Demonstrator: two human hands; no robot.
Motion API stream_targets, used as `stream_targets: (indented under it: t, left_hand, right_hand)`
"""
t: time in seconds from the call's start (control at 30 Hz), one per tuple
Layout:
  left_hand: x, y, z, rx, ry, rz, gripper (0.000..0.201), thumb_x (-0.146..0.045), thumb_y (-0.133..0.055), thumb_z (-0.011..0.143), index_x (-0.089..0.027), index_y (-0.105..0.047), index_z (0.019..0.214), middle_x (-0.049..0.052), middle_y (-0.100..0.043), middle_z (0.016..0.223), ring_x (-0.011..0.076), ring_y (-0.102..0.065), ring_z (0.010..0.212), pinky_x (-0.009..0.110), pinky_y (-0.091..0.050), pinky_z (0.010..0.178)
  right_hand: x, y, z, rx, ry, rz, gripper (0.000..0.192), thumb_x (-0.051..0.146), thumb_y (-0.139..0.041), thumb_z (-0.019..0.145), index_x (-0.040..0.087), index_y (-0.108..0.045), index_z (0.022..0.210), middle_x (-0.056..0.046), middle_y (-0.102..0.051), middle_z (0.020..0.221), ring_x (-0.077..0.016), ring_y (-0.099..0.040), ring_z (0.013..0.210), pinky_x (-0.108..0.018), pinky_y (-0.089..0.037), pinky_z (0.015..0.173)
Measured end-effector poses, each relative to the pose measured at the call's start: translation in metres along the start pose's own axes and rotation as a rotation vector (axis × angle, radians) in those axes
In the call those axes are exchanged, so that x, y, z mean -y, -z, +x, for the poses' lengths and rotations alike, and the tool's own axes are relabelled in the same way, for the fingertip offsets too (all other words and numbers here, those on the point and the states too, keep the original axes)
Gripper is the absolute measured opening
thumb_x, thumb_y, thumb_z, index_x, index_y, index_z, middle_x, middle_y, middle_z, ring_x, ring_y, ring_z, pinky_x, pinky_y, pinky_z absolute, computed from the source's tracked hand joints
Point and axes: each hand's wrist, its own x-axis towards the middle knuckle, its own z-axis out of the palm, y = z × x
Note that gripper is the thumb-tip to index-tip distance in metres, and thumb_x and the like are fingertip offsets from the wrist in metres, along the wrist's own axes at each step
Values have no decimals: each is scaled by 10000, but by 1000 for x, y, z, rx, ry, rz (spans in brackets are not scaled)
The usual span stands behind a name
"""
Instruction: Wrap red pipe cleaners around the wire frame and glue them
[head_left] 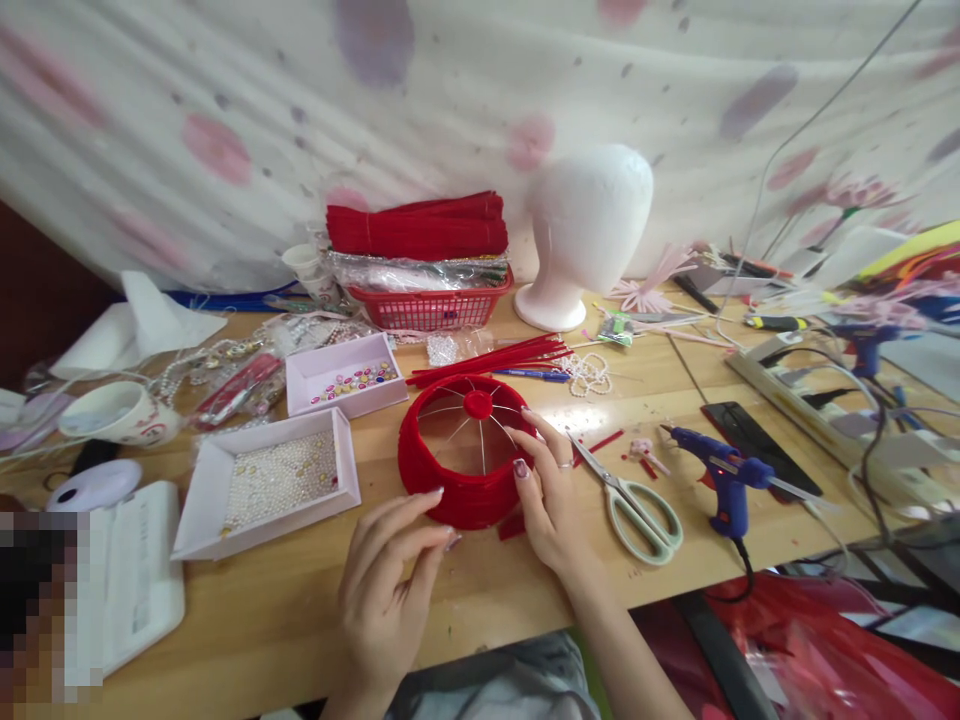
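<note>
A red fuzzy ring-shaped frame, with thin wire spokes meeting at a small red disc on top, sits on the table in front of me. My right hand grips its right side, thumb outside and fingers over the upper rim. Close to the frame's front left edge is my left hand, fingers curved and loosely apart, with nothing visible in them. Whether its fingertips touch the frame I cannot tell. A short red strip lies beside the frame under my right hand. Scissors with pale green handles rest to the right.
A blue glue gun and a black phone lie right, near a power strip. Left are bead boxes. Behind stand a white foam head, red stems and a red basket.
</note>
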Motion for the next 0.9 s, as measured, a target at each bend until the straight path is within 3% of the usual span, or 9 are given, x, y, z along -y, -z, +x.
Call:
stream_targets:
  t: [0.1,0.17,0.3,0.43,0.6,0.8,0.9]
  left_hand:
    - [1,0,0,45,-28,36,227,-20,-593,925,-156,-680,1085,113,-744,1166,194,-658,1069,328,-520,930]
    - [2,1,-2,79,-47,66,177,-109,-544,974,-163,-692,1054,131,-744,1199,207,-649,1057,346,-508,935]
    - [0,4,-8,162,-30,89,264,-280,-442,1019,-189,-682,957,156,-710,1286,240,-628,1041,382,-493,916]
    - [-1,2,-8,221,-2,88,197,-245,-462,987,-205,-655,980,151,-656,1375,248,-609,1064,402,-484,918]
    - [-4,-3,-6,178,-1,100,150,-180,-497,958,-204,-645,955,135,-667,1341,234,-610,1063,381,-482,927]
    - [2,-2,-18,106,58,5,282,-148,-466,986,-216,-643,1194,102,-700,1235,202,-648,1116,330,-527,926]
    - [7,-5,-27,74,180,-127,248,-161,-415,1025,-228,-636,1116,50,-764,1016,154,-710,920,280,-563,820]
  right_hand:
    - [2,2,1,26,17,15,430,323,-514,1017,324,-450,1441,-88,-431,1534,-267,-403,1447,-519,-351,1193]
    - [2,2,1,49,22,17,520,351,-596,973,318,-422,1461,-102,-402,1553,-290,-384,1462,-537,-346,1198]
    - [1,2,0,68,28,8,642,393,-696,902,323,-405,1470,-116,-359,1571,-332,-362,1471,-580,-345,1191]
    - [-1,2,-1,83,27,6,661,408,-707,893,325,-397,1471,-119,-344,1573,-340,-352,1473,-595,-341,1190]
    - [-1,3,-1,84,22,2,642,399,-703,900,324,-404,1463,-121,-338,1576,-345,-340,1483,-595,-356,1183]
    - [1,0,0,66,13,11,637,392,-710,898,325,-411,1457,-118,-352,1569,-331,-353,1476,-586,-349,1190]
    - [-1,0,0,73,12,11,643,387,-711,896,327,-407,1460,-118,-349,1573,-329,-350,1478,-588,-349,1189]
